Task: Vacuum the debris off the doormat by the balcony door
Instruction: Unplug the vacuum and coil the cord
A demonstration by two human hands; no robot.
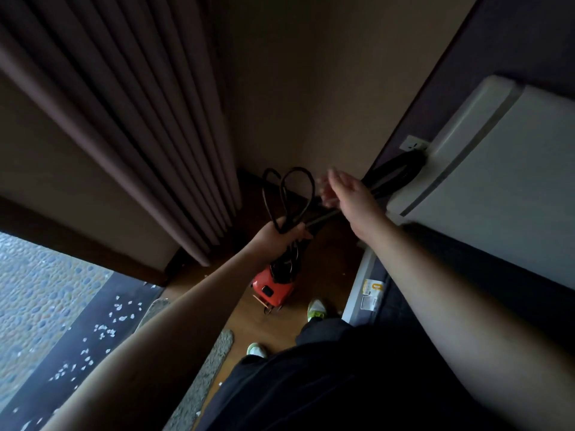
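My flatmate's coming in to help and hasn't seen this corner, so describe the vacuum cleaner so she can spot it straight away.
Find the pleated curtain in the room's corner; on the wooden floor at its foot, beside the white appliance, stands the vacuum cleaner. It is a small, bright orange-red body, the only vivid thing there, with black cord rising from it into the person's left hand.
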